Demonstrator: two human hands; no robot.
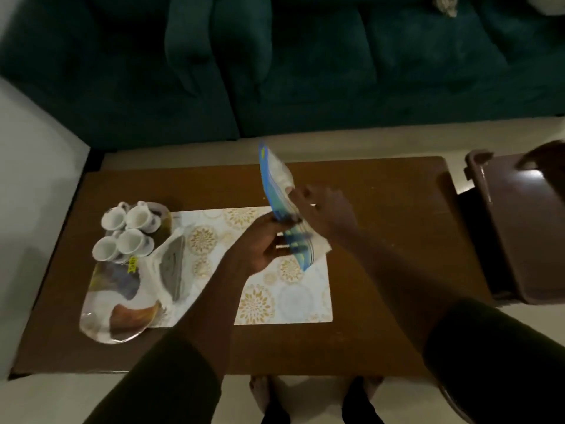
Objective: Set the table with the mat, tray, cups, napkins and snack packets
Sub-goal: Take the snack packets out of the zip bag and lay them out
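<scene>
A white mat [284,301] with gold flower prints lies on the brown table [382,209]. At its left edge sits a patterned oval tray [104,313] carrying several white cups [134,221]. A clear plastic bag of napkins [171,270] leans against the tray. Both hands are raised over the mat's middle with blue and white snack packets [275,179] between them. My left hand [263,243] grips the packets from below. My right hand [324,212] touches them from the right with its fingers spread, blurred by motion.
A dark green sofa [275,71] stands behind the table. A dark brown chair [519,224] is at the table's right end. A white wall [30,179] borders the left side. My feet show below the table's near edge.
</scene>
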